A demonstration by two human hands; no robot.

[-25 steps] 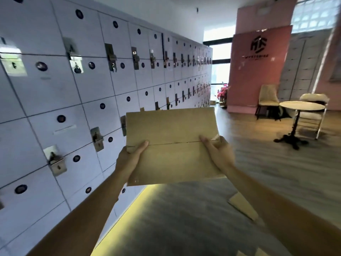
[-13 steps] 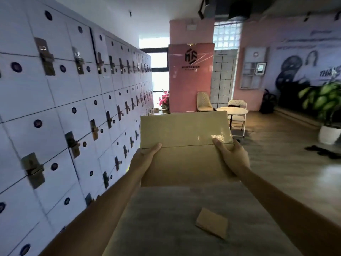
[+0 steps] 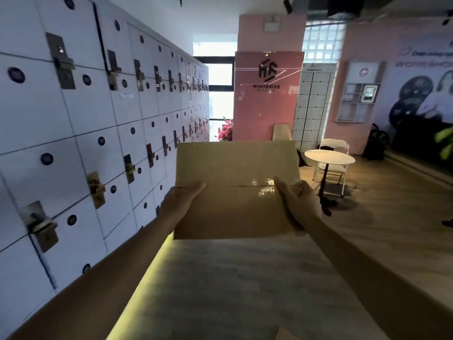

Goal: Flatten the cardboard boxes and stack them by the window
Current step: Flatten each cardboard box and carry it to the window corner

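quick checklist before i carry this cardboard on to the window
1. Cardboard flat: ok, it reads as a flat sheet with one crease.
2. Left hand holds the left edge: ok.
3. Right hand holds the right edge: ok.
4. Window in sight: ok, straight ahead past the lockers.
5. Floor just ahead free: ok; beyond the cardboard, cannot tell.
6. Round table off the path: ok, to the right.

Pretty dim indoors on my feed; the window (image 3: 217, 92) at the far end is totally blown out. Tape on the cardboard (image 3: 235, 192) catches hard glare. Lockers (image 3: 73, 143) bend from wide-angle distortion, and everything's soft, slightly motion-blurred.
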